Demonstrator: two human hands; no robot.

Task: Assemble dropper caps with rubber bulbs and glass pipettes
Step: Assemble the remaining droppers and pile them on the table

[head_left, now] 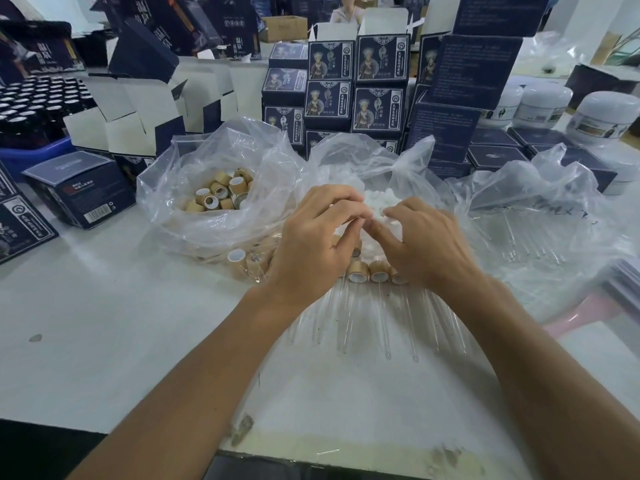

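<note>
My left hand and my right hand meet fingertip to fingertip over an open plastic bag of white rubber bulbs. A tan bamboo-look cap shows partly under my left thumb, which is curled around it. My right fingers pinch a small white bulb against it; the contact is mostly hidden. Several assembled droppers lie below my hands, their caps in a row and their glass pipettes pointing toward me. A bag of loose caps sits to the left.
A clear bag with glass pipettes lies at the right. Dark blue product boxes are stacked behind the bags, open cartons at the back left, white jars at the back right. The white table edge runs near me.
</note>
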